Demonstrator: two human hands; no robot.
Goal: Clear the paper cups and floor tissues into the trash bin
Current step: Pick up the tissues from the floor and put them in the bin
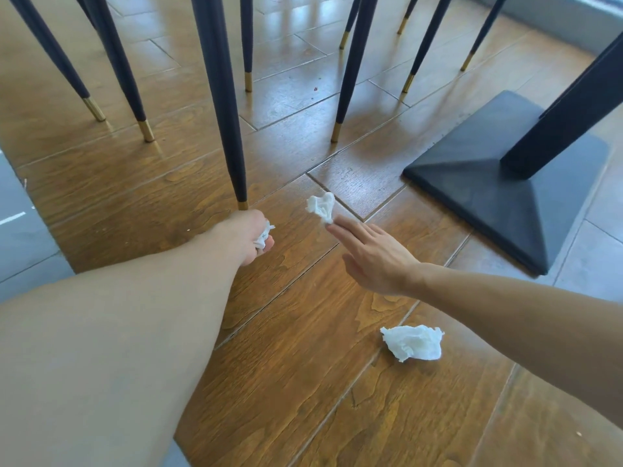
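My left hand (247,237) is closed around a crumpled white tissue (263,238), low over the wooden floor beside a chair leg. My right hand (369,257) is flat with fingers stretched out, its fingertips touching or nearly touching a second crumpled tissue (321,205) lying on the floor. A third, larger crumpled tissue (413,342) lies on the floor nearer to me, under my right forearm. No paper cups and no trash bin are in view.
Several dark tapered chair legs with gold tips stand ahead, the closest one (232,146) just beyond my left hand. A black square table base (478,183) with its post sits to the right. Grey tiles border the wood floor at left and right.
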